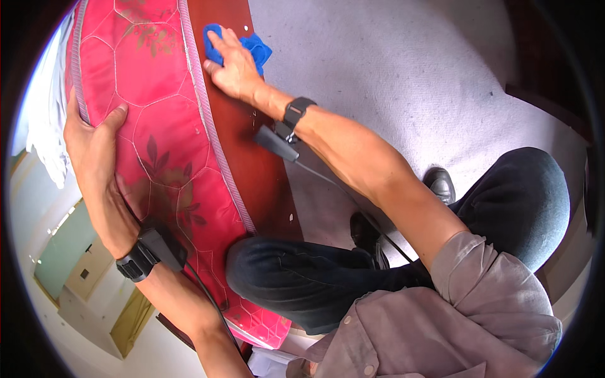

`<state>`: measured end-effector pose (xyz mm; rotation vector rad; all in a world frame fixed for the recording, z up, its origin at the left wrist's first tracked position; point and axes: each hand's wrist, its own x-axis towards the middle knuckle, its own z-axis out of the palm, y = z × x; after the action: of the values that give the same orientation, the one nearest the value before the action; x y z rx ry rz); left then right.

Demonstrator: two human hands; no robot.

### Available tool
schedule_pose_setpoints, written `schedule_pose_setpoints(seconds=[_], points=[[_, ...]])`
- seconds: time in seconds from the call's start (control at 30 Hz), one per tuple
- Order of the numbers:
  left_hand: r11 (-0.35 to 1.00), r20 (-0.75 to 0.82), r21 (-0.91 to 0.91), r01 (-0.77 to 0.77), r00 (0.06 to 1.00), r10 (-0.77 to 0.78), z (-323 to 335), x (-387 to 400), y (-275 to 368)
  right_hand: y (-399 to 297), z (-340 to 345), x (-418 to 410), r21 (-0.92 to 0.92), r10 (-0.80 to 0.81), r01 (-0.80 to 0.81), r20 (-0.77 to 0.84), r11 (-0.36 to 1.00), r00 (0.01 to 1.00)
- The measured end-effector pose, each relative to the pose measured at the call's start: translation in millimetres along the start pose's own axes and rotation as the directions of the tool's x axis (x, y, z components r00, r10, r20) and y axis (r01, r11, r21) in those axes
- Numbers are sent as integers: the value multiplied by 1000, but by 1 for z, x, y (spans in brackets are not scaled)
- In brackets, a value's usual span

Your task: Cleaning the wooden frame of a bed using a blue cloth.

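Note:
My right hand [236, 71] presses a blue cloth [257, 49] against the reddish-brown wooden side board [264, 184] of a bed. Parts of the cloth stick out on both sides of the fingers. On the pink quilted mattress [156, 75], with its flower pattern and piped edges, my left hand [94, 141] rests with the thumb spread across the side. Its fingers reach over the far piped edge and are partly hidden. Small pale chips [291, 217] mark the board.
Black straps with small devices sit on both wrists, and a cable [350, 193] trails from the right one. My bent knee [255, 264] is against the mattress. Grey carpet [378, 85] covers the floor beside the bed. White fabric [52, 108] hangs beyond the mattress.

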<state>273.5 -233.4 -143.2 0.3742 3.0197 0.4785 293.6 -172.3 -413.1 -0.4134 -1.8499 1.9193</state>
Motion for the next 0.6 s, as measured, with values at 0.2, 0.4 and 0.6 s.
schedule_pose_setpoints(seconds=[0.2,0.4,0.6], points=[[1000,-14,-11,-18,1000,18,-10,-10,-3,-53,-28,-169,115,-115,70,450,991,886],[997,-8,-54,-52,999,51,0,-3,1,-35,-54,-272,142,-291,258,593,956,751],[998,-46,-46,-44,998,42,-4,-6,-4,-13,-56,-249,152,-404,413,660,898,634]])
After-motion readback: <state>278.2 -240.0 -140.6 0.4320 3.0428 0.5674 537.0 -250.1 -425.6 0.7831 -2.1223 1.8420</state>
